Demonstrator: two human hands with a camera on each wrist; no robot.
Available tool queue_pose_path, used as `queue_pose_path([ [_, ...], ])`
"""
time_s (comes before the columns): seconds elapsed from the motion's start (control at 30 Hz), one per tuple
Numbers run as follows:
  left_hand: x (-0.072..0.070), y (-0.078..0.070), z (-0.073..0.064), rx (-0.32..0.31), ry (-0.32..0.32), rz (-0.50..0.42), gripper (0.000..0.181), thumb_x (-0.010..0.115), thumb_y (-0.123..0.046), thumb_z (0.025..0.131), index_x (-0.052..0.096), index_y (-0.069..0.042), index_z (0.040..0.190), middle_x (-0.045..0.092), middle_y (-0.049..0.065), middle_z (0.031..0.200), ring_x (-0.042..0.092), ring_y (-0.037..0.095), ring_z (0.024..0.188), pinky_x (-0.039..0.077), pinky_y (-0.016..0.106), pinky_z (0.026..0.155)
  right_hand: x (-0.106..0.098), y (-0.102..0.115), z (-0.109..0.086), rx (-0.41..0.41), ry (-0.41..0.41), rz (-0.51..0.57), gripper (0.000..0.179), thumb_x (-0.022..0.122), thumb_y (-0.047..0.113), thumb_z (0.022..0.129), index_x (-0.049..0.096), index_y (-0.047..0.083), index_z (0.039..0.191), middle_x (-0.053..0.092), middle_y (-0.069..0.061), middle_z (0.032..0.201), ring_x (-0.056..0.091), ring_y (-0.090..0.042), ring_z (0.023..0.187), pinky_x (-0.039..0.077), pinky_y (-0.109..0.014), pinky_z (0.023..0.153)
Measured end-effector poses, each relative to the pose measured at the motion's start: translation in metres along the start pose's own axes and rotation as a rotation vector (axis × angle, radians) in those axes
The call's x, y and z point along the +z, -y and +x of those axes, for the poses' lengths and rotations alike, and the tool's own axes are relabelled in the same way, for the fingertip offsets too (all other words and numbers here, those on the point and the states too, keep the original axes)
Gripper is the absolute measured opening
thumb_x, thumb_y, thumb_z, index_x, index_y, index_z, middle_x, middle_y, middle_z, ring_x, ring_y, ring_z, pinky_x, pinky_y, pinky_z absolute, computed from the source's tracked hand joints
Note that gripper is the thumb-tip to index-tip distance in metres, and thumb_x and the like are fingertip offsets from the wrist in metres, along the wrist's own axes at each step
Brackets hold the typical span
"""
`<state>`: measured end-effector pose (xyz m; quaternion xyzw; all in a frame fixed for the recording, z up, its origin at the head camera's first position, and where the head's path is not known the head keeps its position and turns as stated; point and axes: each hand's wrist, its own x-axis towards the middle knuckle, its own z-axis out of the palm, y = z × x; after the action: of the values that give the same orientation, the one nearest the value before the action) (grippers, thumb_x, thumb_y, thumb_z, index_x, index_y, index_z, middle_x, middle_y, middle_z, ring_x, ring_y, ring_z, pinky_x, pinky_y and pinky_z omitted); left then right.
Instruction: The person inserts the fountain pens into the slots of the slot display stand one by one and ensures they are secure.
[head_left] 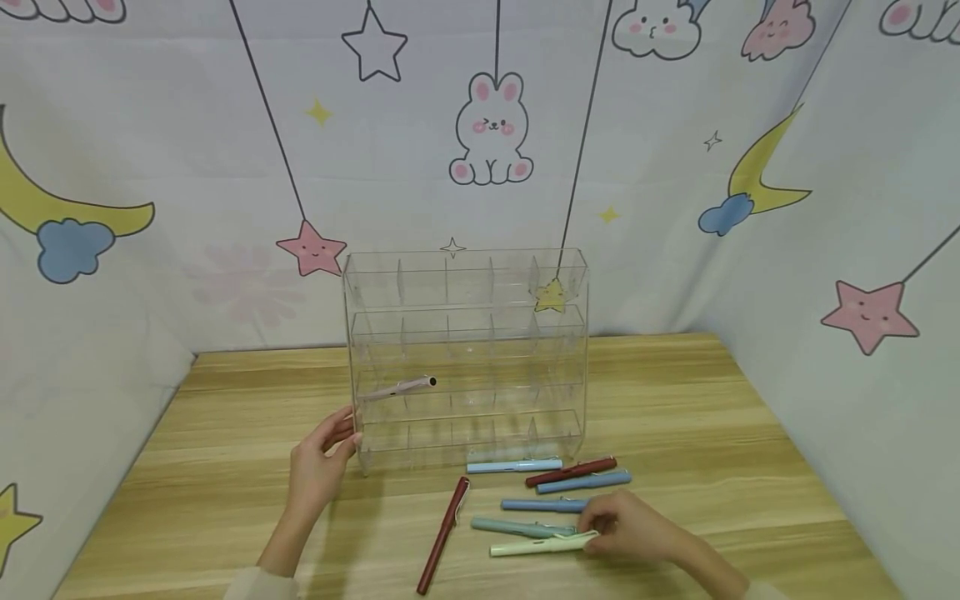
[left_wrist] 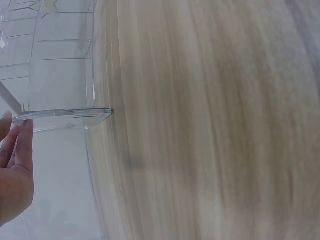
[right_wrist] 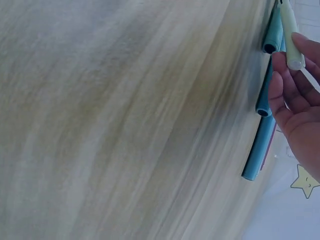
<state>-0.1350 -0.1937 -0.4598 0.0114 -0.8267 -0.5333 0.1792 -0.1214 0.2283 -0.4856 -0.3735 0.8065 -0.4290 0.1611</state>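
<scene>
A clear acrylic pen rack (head_left: 468, 335) with several divided tiers stands upright on the wooden table. My left hand (head_left: 318, 467) pinches its left side panel (left_wrist: 65, 114) low down, thumb on one face and fingers on the other. A pale pink pen (head_left: 397, 388) lies slanted in the rack's left part. At the table's front right, my right hand (head_left: 630, 529) pinches the capped end of a pale green pen (head_left: 536, 547). In the right wrist view this pen (right_wrist: 290, 37) sits between thumb and fingers. Right behind it lies a grey-green pen (head_left: 517, 526).
Behind the grey-green pen lie a blue pen (head_left: 540, 505), another blue pen (head_left: 581, 482), a dark red pen (head_left: 570, 472) and a light blue pen (head_left: 510, 467). A second dark red pen (head_left: 442, 537) lies lengthwise, left of them. Patterned cloth (head_left: 225, 167) surrounds the table (head_left: 675, 400).
</scene>
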Motion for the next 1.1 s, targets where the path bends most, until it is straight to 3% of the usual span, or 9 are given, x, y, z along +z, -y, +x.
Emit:
queue_pose_path([
  [0.33, 0.0, 0.001, 0.0, -0.001, -0.001, -0.004, 0.038, 0.064, 0.005, 0.081, 0.057, 0.004, 0.119, 0.063, 0.022, 0.103, 0.062, 0.027, 0.092, 0.05, 0.01, 0.069, -0.013, 0.013, 0.011, 0.011, 0.047, 0.109, 0.013, 0.066, 0.015, 0.084, 0.067, 0.004, 0.091, 0.064, -0.003, 0.082, 0.054, 0.0, 0.07, 0.054, -0.024, 0.059],
  [0.5, 0.001, 0.002, 0.001, -0.008, -0.003, 0.009, 0.039, 0.064, 0.008, 0.08, 0.057, 0.004, 0.118, 0.064, 0.021, 0.102, 0.063, 0.021, 0.09, 0.051, 0.012, 0.069, -0.021, 0.021, 0.017, 0.001, 0.056, 0.164, 0.016, 0.064, 0.013, 0.085, 0.066, 0.0, 0.094, 0.064, -0.004, 0.083, 0.062, -0.01, 0.068, 0.056, -0.029, 0.058],
  [0.67, 0.001, 0.003, 0.001, -0.005, -0.006, 0.005, 0.038, 0.064, 0.008, 0.08, 0.057, 0.004, 0.118, 0.064, 0.021, 0.101, 0.062, 0.009, 0.086, 0.052, 0.012, 0.068, -0.03, 0.029, 0.026, -0.022, 0.034, 0.158, 0.015, 0.063, 0.011, 0.086, 0.066, 0.0, 0.096, 0.064, -0.005, 0.085, 0.062, -0.02, 0.068, 0.057, -0.033, 0.06],
  [0.8, 0.0, 0.002, 0.001, -0.01, -0.002, 0.002, 0.038, 0.064, 0.008, 0.08, 0.057, 0.004, 0.118, 0.064, 0.021, 0.101, 0.062, 0.011, 0.087, 0.052, 0.013, 0.068, -0.038, 0.035, 0.033, -0.029, 0.023, 0.17, 0.016, 0.061, 0.008, 0.087, 0.065, -0.002, 0.099, 0.064, -0.009, 0.085, 0.062, -0.029, 0.067, 0.056, -0.038, 0.062],
  [1.1, -0.001, 0.002, 0.001, -0.037, 0.035, 0.008, 0.04, 0.063, 0.006, 0.082, 0.055, 0.002, 0.121, 0.063, 0.019, 0.105, 0.059, 0.008, 0.09, 0.053, 0.015, 0.069, -0.052, 0.049, 0.051, -0.099, -0.115, 0.11, 0.015, 0.061, 0.004, 0.087, 0.065, -0.005, 0.098, 0.064, -0.015, 0.088, 0.064, -0.023, 0.069, 0.057, -0.037, 0.059],
])
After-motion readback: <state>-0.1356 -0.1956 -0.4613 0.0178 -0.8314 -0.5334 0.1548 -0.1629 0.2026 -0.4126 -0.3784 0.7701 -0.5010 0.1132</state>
